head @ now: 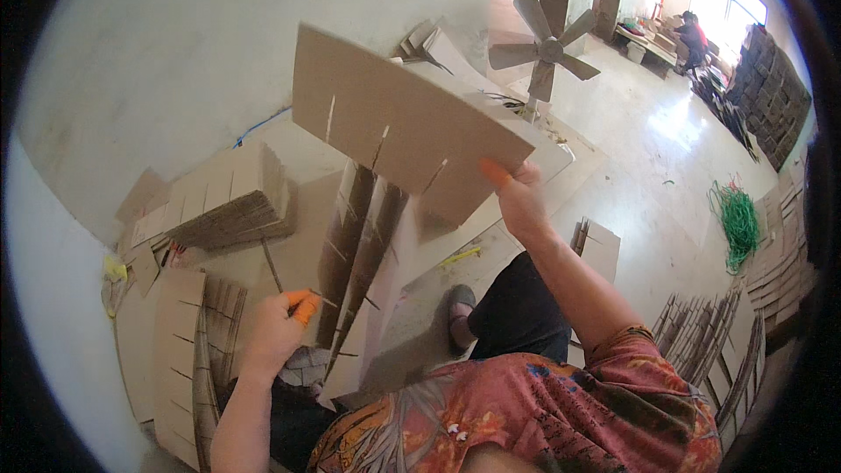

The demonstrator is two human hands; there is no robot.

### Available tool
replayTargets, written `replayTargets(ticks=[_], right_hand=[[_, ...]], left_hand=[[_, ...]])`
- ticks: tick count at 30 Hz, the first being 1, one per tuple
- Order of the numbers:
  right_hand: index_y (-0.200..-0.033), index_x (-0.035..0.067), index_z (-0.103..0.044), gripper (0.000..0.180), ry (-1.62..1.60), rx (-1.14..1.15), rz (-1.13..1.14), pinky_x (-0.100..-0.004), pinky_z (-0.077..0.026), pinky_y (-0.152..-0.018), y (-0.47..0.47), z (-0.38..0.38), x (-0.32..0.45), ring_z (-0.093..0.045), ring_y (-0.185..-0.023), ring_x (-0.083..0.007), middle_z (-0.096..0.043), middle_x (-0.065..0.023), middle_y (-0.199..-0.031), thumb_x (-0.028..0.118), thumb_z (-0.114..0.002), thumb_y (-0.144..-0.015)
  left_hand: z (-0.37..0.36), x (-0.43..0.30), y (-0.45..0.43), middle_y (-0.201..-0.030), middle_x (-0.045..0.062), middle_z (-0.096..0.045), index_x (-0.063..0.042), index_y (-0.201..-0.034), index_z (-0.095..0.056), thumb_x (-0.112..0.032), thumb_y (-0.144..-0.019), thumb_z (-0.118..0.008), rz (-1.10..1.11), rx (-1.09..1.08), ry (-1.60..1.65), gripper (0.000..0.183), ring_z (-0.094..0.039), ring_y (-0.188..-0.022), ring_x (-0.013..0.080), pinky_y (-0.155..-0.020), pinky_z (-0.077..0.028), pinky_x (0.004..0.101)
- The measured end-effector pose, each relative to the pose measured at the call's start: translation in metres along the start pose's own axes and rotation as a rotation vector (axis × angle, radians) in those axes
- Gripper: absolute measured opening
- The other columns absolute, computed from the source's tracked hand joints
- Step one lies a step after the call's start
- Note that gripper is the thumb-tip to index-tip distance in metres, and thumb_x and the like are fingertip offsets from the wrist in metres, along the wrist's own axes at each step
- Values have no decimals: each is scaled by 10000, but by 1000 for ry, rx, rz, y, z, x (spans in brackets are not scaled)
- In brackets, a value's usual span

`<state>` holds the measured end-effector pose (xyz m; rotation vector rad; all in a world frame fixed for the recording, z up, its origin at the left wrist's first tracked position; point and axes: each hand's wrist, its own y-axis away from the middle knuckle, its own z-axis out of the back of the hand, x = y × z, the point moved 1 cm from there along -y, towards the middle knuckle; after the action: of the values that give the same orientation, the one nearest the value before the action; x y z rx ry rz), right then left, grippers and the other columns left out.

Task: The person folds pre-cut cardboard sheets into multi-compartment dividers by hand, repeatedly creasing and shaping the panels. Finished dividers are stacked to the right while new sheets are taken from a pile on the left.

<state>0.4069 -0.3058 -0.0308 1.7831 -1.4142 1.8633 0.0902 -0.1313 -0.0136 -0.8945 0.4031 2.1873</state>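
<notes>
My right hand [519,190], with orange covering on a fingertip, grips the lower right corner of a slotted cardboard sheet [401,118] held up and tilted before me. Three short slits run in from its lower edge. My left hand [289,325], also with orange finger coverings, is lower left, beside slotted cardboard strips [355,243] that stand in front of me. Its fingers are curled; whether they hold one of the thin pieces beside them is unclear.
A stack of slotted cardboard [223,197] lies at left, another bundle [181,355] below it. An electric fan [550,50] stands ahead. Green string [734,226] and more cardboard dividers [703,335] are at right. A person [692,39] sits far off by the window.
</notes>
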Motion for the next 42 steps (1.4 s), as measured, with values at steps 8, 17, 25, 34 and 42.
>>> replayTargets(ticks=[8,17,25,34,42], right_hand=[[-1080,-16,-627,195,148,54,40,-244,-462,-777,6,8,12,-548,-880,-75,-652,10,-971,24,-555,-904],[-1001,-24,-650,139,171,39,27,-247,-477,-718,3,12,5,-545,-806,-62,-646,31,-885,32,-582,-892],[-918,-57,-662,142,384,74,-13,-247,-464,-643,-5,1,2,-502,-778,-48,-633,41,-817,71,-613,-881],[-834,-41,-660,117,567,28,-47,-296,-432,-555,-6,10,-32,-482,-733,-56,-589,47,-737,61,-616,-870],[-895,-36,-665,123,492,108,-29,-326,-446,-560,-2,-13,-23,-473,-673,-85,-634,-80,-699,71,-622,-853]], left_hand=[[28,24,29,-826,174,-674,50,-974,-655,-55,-852,-597,80,-252,-243,171,-622,-716,290,-672,-470,350],[-35,-10,103,-1294,181,-501,7,-1122,-618,-165,-746,-749,-355,-354,-490,433,-409,-1245,360,-1039,-325,449],[-54,4,100,-1308,149,-498,11,-1055,-673,16,-738,-696,-320,-364,-259,318,-398,-1263,346,-1051,-321,449],[-51,6,91,-1266,119,-538,-15,-1007,-692,35,-740,-675,-343,-457,-281,272,-432,-1234,339,-1070,-280,523],[-46,2,94,-1267,114,-541,-19,-994,-697,34,-748,-676,-316,-441,-346,253,-419,-1253,337,-1081,-262,523]])
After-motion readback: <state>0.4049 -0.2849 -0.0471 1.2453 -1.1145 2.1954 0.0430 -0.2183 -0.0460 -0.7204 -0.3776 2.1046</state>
